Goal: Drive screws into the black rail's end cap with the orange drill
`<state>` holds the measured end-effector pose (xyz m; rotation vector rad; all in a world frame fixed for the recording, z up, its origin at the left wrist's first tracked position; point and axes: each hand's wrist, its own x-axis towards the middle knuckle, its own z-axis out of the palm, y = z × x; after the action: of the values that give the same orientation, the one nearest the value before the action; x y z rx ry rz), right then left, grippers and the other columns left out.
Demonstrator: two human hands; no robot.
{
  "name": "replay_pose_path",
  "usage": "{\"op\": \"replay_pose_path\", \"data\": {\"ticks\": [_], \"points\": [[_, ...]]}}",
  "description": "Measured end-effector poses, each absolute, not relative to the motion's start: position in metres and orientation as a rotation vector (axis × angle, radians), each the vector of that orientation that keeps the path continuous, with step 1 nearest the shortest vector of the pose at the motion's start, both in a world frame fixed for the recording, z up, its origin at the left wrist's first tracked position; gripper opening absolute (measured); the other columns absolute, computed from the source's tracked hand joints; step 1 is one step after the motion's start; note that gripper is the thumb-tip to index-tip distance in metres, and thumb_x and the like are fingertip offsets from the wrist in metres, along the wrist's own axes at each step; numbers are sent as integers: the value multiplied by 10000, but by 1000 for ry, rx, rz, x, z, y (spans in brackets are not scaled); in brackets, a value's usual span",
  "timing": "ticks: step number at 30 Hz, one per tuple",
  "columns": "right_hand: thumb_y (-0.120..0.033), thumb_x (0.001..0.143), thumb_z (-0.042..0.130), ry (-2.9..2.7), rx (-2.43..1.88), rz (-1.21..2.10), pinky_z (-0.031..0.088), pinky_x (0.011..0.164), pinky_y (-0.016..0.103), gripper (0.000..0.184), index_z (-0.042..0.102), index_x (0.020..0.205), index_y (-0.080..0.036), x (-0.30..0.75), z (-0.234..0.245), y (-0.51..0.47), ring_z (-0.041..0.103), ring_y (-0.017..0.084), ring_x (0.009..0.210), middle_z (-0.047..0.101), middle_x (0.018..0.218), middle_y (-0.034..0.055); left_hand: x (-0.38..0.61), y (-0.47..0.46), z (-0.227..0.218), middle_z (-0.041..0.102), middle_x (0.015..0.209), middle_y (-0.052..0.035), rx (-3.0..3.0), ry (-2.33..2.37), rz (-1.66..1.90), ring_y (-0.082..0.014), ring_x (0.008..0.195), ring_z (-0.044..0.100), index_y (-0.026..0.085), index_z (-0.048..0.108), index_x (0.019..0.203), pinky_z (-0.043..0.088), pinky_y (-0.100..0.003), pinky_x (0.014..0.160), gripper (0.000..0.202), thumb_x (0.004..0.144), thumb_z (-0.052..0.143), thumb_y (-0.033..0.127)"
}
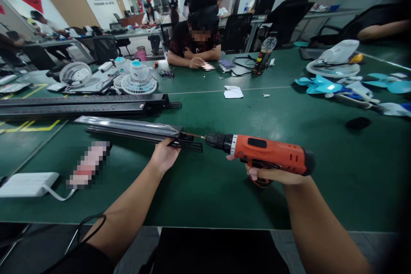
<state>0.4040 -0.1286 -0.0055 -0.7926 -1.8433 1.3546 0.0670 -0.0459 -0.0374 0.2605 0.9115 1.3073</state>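
Right grip (272, 174) wrapped around drill (272, 153), right of centre; bit (195, 135) points left, at right end of rail (135, 126). Left grip (165, 156) clasps rail near that end, centre; rail runs leftward. Beyond, on worktop (224, 205): black rails (96, 107), left; fans (139, 83), upper left; paper (233, 92), upper centre.

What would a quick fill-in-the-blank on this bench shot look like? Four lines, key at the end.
1. The right hand grips a power ____.
2. Its bit points toward the picture's ____ side.
3. Of the two ends of the long bar, the left hand holds the one on the picture's ____.
4. The tabletop is ____.

Missing words: drill; left; right; green.
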Motion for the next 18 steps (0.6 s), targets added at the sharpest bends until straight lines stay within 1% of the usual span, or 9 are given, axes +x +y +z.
{"op": "replay_pose_path", "data": {"ticks": [3,5,7,10,14,18], "points": [[-247,1012,709,-1830,-799,1402,607,536,232,330,698,1341,-224,401,-3,-128,657,115,580,710,818,4,67,-46,-38,817,948,-116,255,907,1300,-206,918,794,96,764,1010,650,-280,836,245,884,582,-9],[-250,992,735,-1825,-777,1383,603,532,228,254,723,1244,-219,400,-1,-128,655,111,594,716,849,13,67,-45,-37,814,941,-125,246,911,1301,-210,915,793,85,760,1010,646,-277,829,251,880,570,-14],[-260,969,765,-1820,-764,1351,602,528,226,216,727,1178,-218,399,0,-128,665,114,625,733,911,32,67,-45,-37,812,931,-125,235,916,1306,-210,902,793,81,757,1022,645,-277,820,267,876,558,-21],[-254,976,759,-1796,-819,1334,616,545,229,208,713,1177,-230,399,-1,-129,685,111,644,749,989,44,67,-45,-37,812,928,-108,229,909,1303,-207,882,793,100,758,1070,652,-289,818,310,878,550,-24],[-270,998,739,-1782,-890,1363,638,574,240,150,716,1141,-228,400,-2,-131,688,106,636,743,976,36,66,-45,-37,818,960,-109,234,894,1295,-213,904,801,111,755,1116,659,-301,838,336,877,560,-21],[-295,997,748,-1769,-897,1383,653,616,253,173,715,1151,-223,400,-3,-131,694,113,664,742,988,39,66,-46,-38,820,939,-96,229,880,1298,-208,904,805,118,754,1103,657,-290,827,334,871,563,-27]]}}
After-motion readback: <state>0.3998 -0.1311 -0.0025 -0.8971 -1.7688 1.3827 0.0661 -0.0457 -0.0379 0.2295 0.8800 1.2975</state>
